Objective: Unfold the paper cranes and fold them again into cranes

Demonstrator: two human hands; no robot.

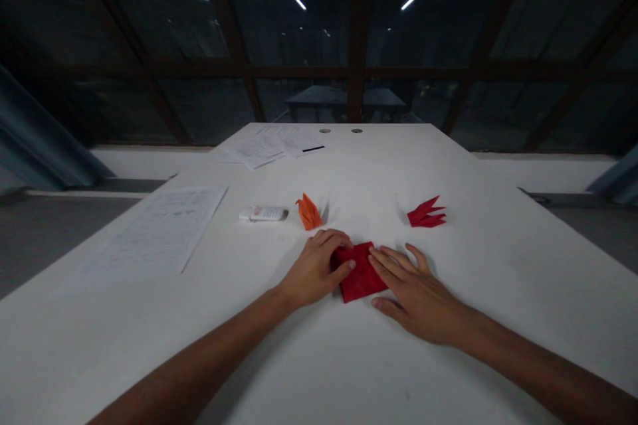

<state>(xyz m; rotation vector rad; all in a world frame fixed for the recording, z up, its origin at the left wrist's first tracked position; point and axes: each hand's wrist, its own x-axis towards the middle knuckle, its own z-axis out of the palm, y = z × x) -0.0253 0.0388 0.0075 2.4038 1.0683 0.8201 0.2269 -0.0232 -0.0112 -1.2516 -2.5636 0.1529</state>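
Observation:
A folded sheet of red origami paper (361, 277) lies on the white table in front of me. My left hand (316, 265) is closed on its left side, with the thumb on top and the fingers curled at the upper left edge. The fingers of my right hand (409, 289) are stretched out and spread, their tips resting on the paper's right part and covering some of it. Just beyond my left hand stands an orange folded paper figure (309, 212). A red folded paper figure (427, 214) with pointed ends lies beyond my right hand.
A white remote control (263, 214) lies left of the orange figure. Printed sheets (159, 229) cover part of the table's left side. More papers (266, 146) with a dark pen (313, 149) lie at the far end, before dark windows.

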